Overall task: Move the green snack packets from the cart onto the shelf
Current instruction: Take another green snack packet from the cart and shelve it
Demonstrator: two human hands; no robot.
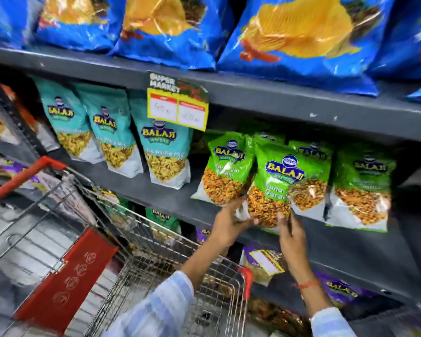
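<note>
A wire shopping cart (170, 276) with red handle trim is seen nearest the camera, its basket drawn up against the shelving. Above its rim, two striped sleeves are stretched toward the middle shelf (136, 188). A green Balaji snack packet (275, 181) is gripped at its lower end from both sides: the left hand (231, 224) is curled under the bottom left corner, while the fingers of the right hand (291, 235) are pressed against the lower right edge. A red thread is worn on the right wrist. The packet is held upright at the shelf's front edge, touching a second green packet (226, 166) on its left, with more green packets (360, 186) standing to its right. Teal Balaji pouches (163, 154) are lined up further left, below a yellow price tag (178, 105). Blue chip bags (299, 35) are stacked on the shelf above.
</note>
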